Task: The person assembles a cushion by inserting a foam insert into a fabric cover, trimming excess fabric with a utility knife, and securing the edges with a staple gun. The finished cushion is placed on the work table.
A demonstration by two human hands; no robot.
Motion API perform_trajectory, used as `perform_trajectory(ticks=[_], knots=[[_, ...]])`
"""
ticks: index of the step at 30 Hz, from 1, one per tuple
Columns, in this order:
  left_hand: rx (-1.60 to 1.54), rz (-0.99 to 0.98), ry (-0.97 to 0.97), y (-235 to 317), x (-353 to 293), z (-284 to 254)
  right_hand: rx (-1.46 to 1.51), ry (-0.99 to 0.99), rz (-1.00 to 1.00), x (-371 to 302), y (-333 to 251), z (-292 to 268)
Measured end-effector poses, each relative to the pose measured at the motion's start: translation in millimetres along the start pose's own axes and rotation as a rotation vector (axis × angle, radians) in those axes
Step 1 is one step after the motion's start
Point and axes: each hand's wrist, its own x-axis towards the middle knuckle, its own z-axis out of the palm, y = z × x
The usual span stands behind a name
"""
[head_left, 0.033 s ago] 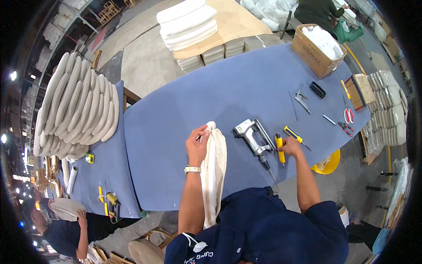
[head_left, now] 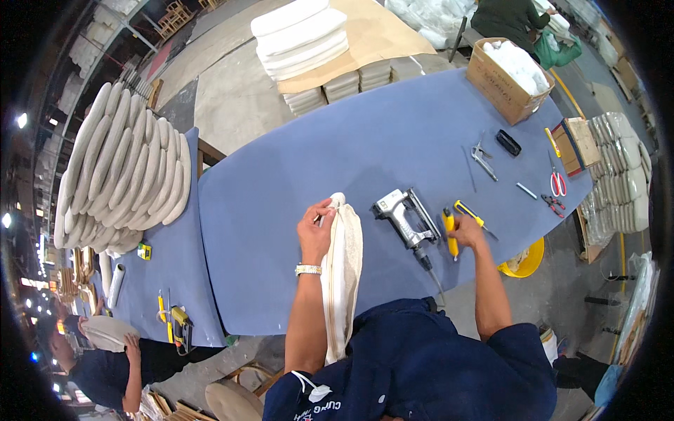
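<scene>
With its fingers pinched on the top end, my left hand [head_left: 316, 228] holds a cream padded seat cushion [head_left: 344, 259] on edge, its lower end resting near my body. The cushion's narrow side, with a pale strip along it, faces up. My right hand [head_left: 467, 231] is closed around a yellow utility knife [head_left: 450, 233] low over the table edge; some of its fingers are hidden. A yellow-handled screwdriver [head_left: 469, 212] lies just beyond that hand. Between my two hands a silver staple gun [head_left: 407, 217] with an air hose lies on the blue table.
The blue tabletop [head_left: 281, 175] also bears an air blow gun [head_left: 483, 163], a black case [head_left: 507, 142], red-handled scissors [head_left: 558, 184] and pliers [head_left: 553, 205]. A cardboard box [head_left: 509, 84] stands at its far right corner. Stacked cushions [head_left: 126, 165] rise at left; a co-worker [head_left: 105, 372] handles another cushion.
My right hand and the utility knife have shifted very slightly to the right. The left hand keeps its hold on the cushion.
</scene>
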Motion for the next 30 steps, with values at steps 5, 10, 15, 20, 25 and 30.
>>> perform_trajectory(ticks=[5,10,15,20,25,30], knots=[[0.149,-0.016,0.032,-14.0,1.1,-6.9,0.832,0.262,-0.087,-52.8,-100.0,-76.8],[0.112,-0.029,0.044,-5.9,10.7,-2.8,1.461,-0.077,-0.670,-72.9,-185.8,-98.2],[0.075,-0.019,0.040,-9.8,10.9,0.8,0.942,-0.130,-0.495,-68.0,-223.8,-60.7],[0.104,0.057,0.051,-18.9,10.8,-1.1,0.964,0.001,-0.379,-79.4,-217.1,-34.4],[0.134,0.010,0.045,-2.3,3.8,0.7,1.347,-0.011,-0.365,-65.4,-235.9,-21.7],[0.487,0.398,0.129,-12.2,6.7,-0.9,1.384,-0.191,-0.390,-64.4,-291.1,-36.0]])
